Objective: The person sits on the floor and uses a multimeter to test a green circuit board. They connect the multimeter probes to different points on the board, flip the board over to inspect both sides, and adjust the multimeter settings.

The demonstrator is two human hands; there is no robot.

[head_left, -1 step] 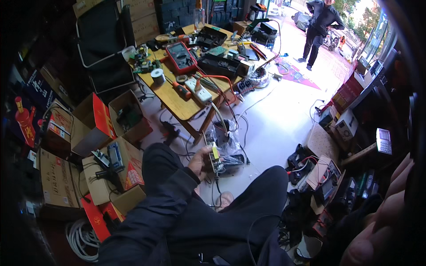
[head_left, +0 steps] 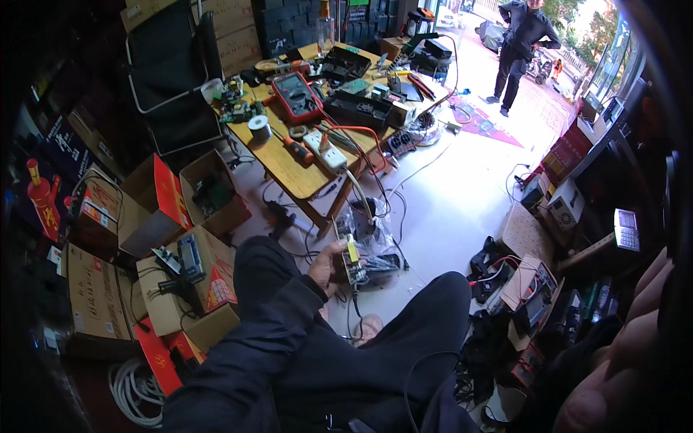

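Note:
My left hand point(head_left: 328, 267) is closed on a small circuit board point(head_left: 354, 268) with a yellow-topped part, held upright between my knees. A black cable point(head_left: 356, 303) hangs from the board's lower end. Close behind the board lies clear plastic wrapping point(head_left: 379, 261) with dark items. Very near the camera, at the right edge, my right hand point(head_left: 621, 353) shows only as large, blurred, bent fingers pressed together. Whatever they grip is out of view.
A wooden table point(head_left: 307, 180) ahead carries a red multimeter point(head_left: 297, 95), a solder spool point(head_left: 258, 128), a screwdriver point(head_left: 297, 150) and a power strip point(head_left: 324, 149). Cardboard boxes point(head_left: 97, 296) crowd the left. Electronics and a calculator point(head_left: 626, 229) are at right. A person point(head_left: 521, 50) stands beyond.
The whole view has shifted very slightly. My left hand keeps its hold on the circuit board.

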